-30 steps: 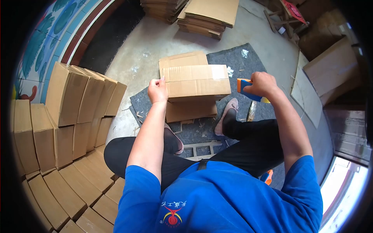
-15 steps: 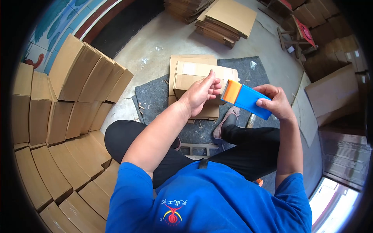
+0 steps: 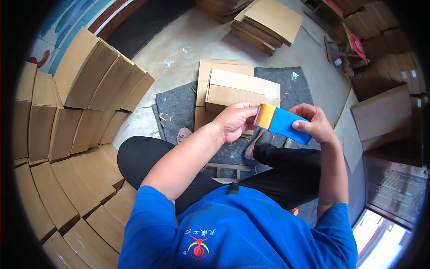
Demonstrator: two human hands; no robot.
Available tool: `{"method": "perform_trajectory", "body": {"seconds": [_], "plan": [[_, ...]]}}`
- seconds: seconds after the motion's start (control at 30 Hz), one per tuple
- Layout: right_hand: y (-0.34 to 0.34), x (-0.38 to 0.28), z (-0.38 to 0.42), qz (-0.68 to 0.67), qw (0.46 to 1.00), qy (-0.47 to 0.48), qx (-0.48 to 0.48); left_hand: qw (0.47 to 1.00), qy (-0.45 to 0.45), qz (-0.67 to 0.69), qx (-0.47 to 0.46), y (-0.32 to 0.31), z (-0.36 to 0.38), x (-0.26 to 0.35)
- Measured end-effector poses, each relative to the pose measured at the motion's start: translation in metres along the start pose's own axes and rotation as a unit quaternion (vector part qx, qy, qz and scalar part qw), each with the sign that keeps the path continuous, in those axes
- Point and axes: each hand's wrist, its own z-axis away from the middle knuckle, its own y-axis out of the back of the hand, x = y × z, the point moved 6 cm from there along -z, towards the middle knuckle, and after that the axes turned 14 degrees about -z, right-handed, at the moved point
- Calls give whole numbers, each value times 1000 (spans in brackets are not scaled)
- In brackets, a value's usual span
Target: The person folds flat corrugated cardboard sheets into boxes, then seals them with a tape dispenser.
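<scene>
Head camera, looking down over a blue shirt and black trousers, showed both hands raised in front of the chest. The right hand gripped the blue body of a tape dispenser, thumb on its near face and fingers wrapped behind. The left hand was pinched at the dispenser's orange end, right by the toothed cutter; it seemed to be picking at the tape's free end, though the tape itself was too thin and clear to make out.

Beyond the hands, a closed cardboard box sat on a flattened sheet of cardboard on a grey mat, untouched by either hand. Folded boxes were stacked along the left, and a pile of flat cartons lay further off on the concrete floor.

The chief risk looked to be the left fingertips, which sat against the serrated blade; a slip while pulling could nick them. If the tape end were lost back onto the roll, it would have to be hunted for again. A hard tug might also twist the dispenser in the right hand's grasp, letting the strip fold and stick to itself.
</scene>
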Motion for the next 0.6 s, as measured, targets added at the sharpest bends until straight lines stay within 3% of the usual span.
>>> {"method": "perform_trajectory", "body": {"seconds": [0.1, 0.13, 0.33, 0.43, 0.6], "plan": [[-8, -6, -5, 64, 996, -65, 15, 985, 52, -104, 132, 17, 0, -12], [-11, -11, -9, 91, 994, -67, 7, 984, 54, -104, 133, 23, 1, -8], [-10, -60, -47, 284, 955, -77, 31, 957, -27, -70, 279, 132, 27, 55], [-21, -84, -79, 352, 930, -94, 41, 956, -42, -44, 286, 155, 27, 75], [-39, -84, -137, 382, 916, -121, 24, 921, -19, -120, 371, 184, 22, 96]]}}
